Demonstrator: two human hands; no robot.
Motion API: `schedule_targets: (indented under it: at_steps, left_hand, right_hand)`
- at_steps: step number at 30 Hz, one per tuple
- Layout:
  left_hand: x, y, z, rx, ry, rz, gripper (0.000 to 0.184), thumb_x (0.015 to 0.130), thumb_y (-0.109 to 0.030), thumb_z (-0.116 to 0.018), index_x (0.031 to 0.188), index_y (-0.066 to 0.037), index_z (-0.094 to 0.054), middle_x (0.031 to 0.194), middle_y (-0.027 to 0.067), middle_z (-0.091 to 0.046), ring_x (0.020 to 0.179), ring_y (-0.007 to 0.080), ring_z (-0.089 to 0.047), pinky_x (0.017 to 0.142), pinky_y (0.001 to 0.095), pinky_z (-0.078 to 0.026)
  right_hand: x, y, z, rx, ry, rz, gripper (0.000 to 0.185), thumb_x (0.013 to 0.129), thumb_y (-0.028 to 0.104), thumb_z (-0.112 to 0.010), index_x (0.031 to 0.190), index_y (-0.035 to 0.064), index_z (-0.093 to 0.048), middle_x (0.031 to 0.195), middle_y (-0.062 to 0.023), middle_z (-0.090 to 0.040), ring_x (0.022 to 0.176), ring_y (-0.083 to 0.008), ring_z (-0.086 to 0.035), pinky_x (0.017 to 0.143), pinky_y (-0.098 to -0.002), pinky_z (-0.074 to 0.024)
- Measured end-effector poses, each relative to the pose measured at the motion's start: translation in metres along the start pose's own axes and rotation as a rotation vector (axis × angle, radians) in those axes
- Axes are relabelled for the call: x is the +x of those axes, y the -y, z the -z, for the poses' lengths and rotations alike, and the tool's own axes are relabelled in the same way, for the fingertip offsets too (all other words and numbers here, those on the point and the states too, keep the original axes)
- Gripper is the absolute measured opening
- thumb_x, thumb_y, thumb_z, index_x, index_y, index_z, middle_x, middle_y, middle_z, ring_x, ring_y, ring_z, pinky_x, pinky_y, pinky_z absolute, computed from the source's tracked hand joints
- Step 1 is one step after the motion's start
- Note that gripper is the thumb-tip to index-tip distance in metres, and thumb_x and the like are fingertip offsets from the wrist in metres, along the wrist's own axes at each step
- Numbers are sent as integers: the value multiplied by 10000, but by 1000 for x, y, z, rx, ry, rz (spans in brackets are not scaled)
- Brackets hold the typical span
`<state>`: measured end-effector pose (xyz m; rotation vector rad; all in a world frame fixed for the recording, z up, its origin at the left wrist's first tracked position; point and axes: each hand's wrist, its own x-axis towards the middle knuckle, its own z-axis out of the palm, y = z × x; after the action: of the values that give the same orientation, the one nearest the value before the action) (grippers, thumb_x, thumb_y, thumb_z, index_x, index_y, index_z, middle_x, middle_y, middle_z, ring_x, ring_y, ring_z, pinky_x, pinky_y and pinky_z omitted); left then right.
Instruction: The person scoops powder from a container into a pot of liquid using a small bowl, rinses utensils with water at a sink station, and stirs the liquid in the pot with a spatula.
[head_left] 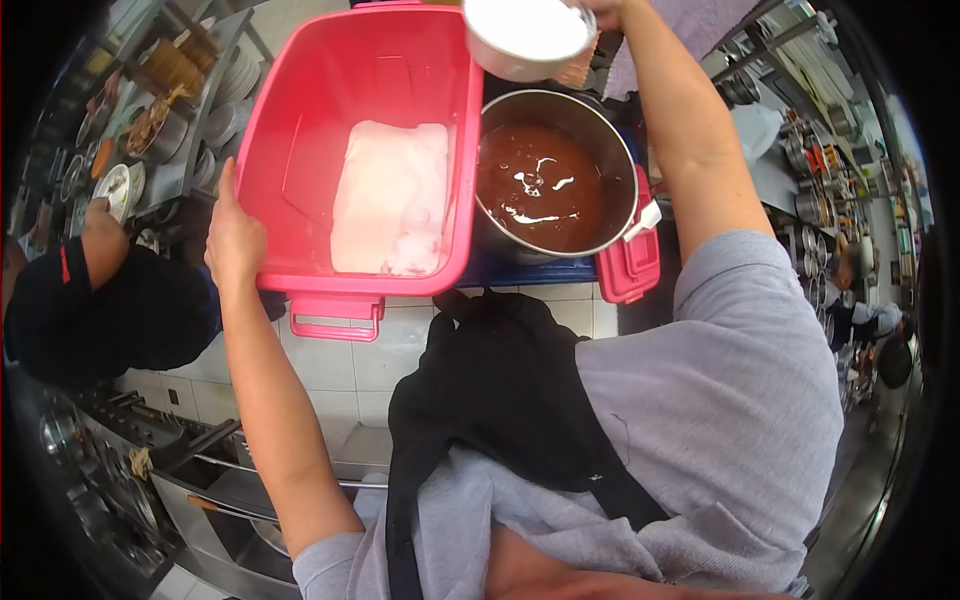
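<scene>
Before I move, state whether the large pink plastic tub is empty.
Not empty: a whitish mass lies inside the pink tub.

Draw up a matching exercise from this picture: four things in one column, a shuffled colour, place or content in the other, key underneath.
Things:
1. Tub
2. Pot
3. Bowl
4. Left hand

Descriptions:
A. Has reddish-brown liquid inside
B. Against the tub's side
C. Pink
D. At the right hand

Pairs: 1-C, 2-A, 3-D, 4-B
</scene>
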<state>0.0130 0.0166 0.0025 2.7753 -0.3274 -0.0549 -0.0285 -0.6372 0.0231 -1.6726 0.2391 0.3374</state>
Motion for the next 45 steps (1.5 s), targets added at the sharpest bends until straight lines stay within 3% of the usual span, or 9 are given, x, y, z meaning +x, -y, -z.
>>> schedule_targets:
  at_steps: [4,8,11,14,18,30,40,44,45]
  left_hand:
    - [-4,-4,1,34,-5,-6,782,914,-57,-485,1618,-334,-285,1463,137,-584,1298,388,-581,1048,511,-468]
    - [-4,-3,1,39,-4,-15,783,913,-41,-476,1618,-326,-286,1447,149,-593,1285,388,-589,1041,513,-472]
    - [-3,-3,1,43,7,-7,786,911,-35,-471,1618,-324,-285,1442,154,-595,1277,392,-594,1036,517,-475]
    - [-1,1,-2,55,3,-14,791,908,-30,-467,1619,-323,-283,1442,159,-593,1270,400,-597,1032,520,-477]
    - [0,0,-3,59,-4,-20,806,899,-20,-463,1622,-322,-275,1451,163,-587,1266,408,-599,1029,521,-478]
    - [-1,-1,-1,46,7,-3,828,880,-20,-468,1626,-319,-267,1464,157,-583,1280,396,-596,1036,520,-471]
    - [0,2,-1,54,19,-35,815,894,-40,-482,1625,-320,-257,1430,173,-601,1270,409,-599,1036,530,-477]
    - [-4,1,-2,70,5,-51,799,907,-62,-488,1625,-322,-254,1410,184,-608,1265,416,-600,1031,542,-477]
    - [-5,0,0,79,1,-46,793,911,-71,-491,1625,-321,-255,1403,184,-611,1263,419,-601,1030,546,-477]
  right_hand:
    - [-84,-83,-41,-54,-178,-293,678,875,77,-565,1540,156,-462,1301,-138,-670,1073,-262,-722,780,-513,-661]
    - [-96,-180,-79,-184,-291,-459,725,848,-10,-493,1514,278,-480,1355,-182,-613,1170,-465,-632,695,-700,-602]
    - [-88,-218,-125,-394,-454,-579,719,839,-21,-467,1496,270,-505,1389,-151,-608,1242,-455,-602,839,-775,-537]
    - [-65,-287,-127,-923,-548,-480,594,915,123,-525,1479,309,-537,1422,-224,-574,1374,-487,-481,1052,-562,-496]
    - [-80,-229,-204,-972,-705,-607,569,955,173,-530,1499,337,-497,1441,-208,-511,1339,-451,-508,1072,-562,-473]
    - [-76,-233,-227,-1577,-838,-82,648,802,123,-680,1407,333,-582,1205,-157,-533,1075,-352,-548,827,-478,-417]
    - [-104,-208,-220,-1492,-1142,-50,663,778,148,-675,1416,303,-578,1179,-172,-545,1092,-386,-570,875,-523,-455]
    - [-129,-191,-214,-625,-1422,-524,589,829,186,-666,1408,248,-578,1330,-230,-563,1258,-409,-553,1012,-576,-456]
    - [-123,-255,-163,-330,-1416,-293,568,845,193,-670,1405,207,-572,1310,-222,-589,1266,-382,-563,1014,-563,-472]
